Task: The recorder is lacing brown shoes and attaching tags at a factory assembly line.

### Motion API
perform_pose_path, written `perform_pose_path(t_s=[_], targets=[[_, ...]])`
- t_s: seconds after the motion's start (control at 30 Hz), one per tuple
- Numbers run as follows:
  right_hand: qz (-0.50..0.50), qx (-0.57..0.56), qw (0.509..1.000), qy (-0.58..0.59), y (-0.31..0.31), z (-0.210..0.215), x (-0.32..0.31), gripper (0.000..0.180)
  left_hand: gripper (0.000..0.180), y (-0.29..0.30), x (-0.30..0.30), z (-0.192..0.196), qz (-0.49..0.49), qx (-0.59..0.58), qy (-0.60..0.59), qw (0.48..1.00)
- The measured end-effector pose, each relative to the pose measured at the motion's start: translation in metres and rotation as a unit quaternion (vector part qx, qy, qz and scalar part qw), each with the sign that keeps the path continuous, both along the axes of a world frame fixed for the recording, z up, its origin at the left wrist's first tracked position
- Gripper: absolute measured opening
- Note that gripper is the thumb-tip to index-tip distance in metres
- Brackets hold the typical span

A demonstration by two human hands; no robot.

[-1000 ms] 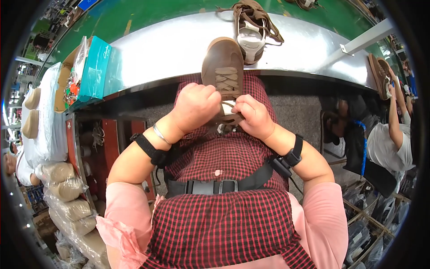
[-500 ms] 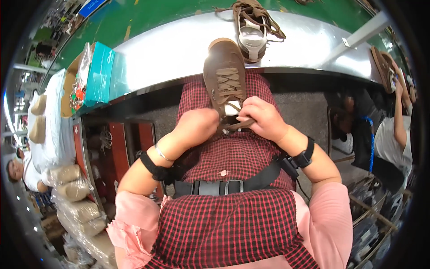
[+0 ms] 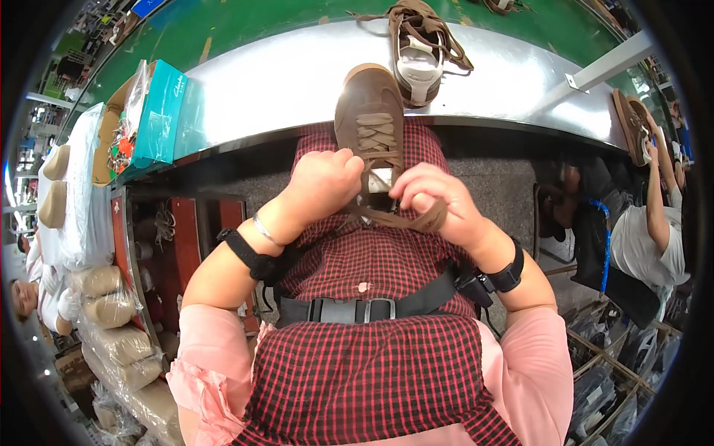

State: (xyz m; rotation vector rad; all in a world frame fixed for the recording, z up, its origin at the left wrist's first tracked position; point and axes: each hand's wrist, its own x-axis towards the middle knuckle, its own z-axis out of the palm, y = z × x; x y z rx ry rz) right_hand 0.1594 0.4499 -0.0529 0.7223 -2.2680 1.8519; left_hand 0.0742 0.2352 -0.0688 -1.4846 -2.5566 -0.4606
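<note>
A brown sneaker (image 3: 355,111) rests upright across my lap, its toe pointing away against the bench edge. Tan laces criss-cross its front, and a white patch shows on the tongue. On the shoe's left side, my left hand (image 3: 326,184) is closed at the upper eyelets; what its fingertips pinch is hidden. To the right of the opening, my right hand (image 3: 440,202) is closed on a brown shoelace (image 3: 401,221), which trails over the heel end. A second brown shoe (image 3: 419,63), white inside with loose laces, stands on the metal bench just beyond.
The metal bench (image 3: 260,97) spans the far side. A teal box (image 3: 160,111) with small items stands at its left end. Wrapped tan shoe forms (image 3: 111,308) are stacked at left. At right, another person's arms (image 3: 654,186) hold a brown shoe (image 3: 631,126).
My right hand has moved slightly down and right, drawing the lace out to the side. My left hand has shifted up along the shoe's left edge.
</note>
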Motion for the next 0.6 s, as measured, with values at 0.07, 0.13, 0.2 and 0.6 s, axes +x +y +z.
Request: perform_pose_path(t_s=[0.07,0.13,0.2,0.6], targets=[[0.045,0.049,0.997,-0.037,-0.003,-0.007,0.000,0.016,0.013,0.006,0.000,-0.008,0.039,0.064,0.002,0.997],[0.067,0.102,0.992,-0.043,-0.004,-0.013,0.001,0.014,0.013,0.009,0.007,-0.016,0.060,0.086,0.013,0.994],[0.032,0.065,0.992,-0.106,0.000,-0.014,0.000,0.015,0.014,0.008,0.012,-0.020,0.103,0.111,0.011,0.988],[-0.004,-0.119,0.952,-0.282,-0.002,-0.024,-0.003,0.014,0.018,0.008,-0.019,0.032,0.097,0.168,-0.150,0.970]])
